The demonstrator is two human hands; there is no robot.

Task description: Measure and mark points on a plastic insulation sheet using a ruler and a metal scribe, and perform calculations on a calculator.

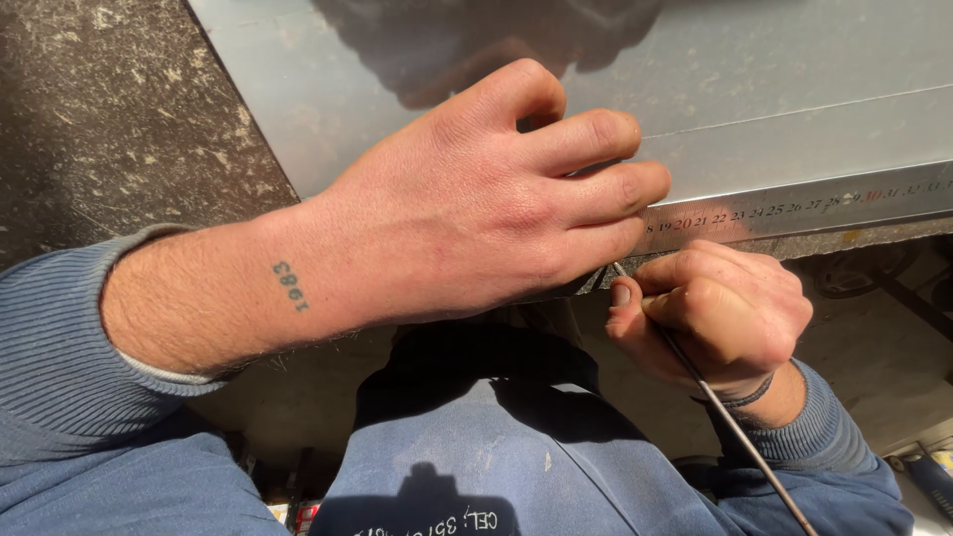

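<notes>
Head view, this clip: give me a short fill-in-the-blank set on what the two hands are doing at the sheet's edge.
1. The left hand presses flat on a grey metal ____ on the bench.
2. The right hand grips a thin metal ____ like a pencil, tip at the sheet's edge.
3. The steel ruler lies along the sheet's ____ edge, partly under the left hand's fingertips.
4. Both forearms wear ____ ribbed sleeves.

Missing words: sheet; rod; near; blue
</notes>
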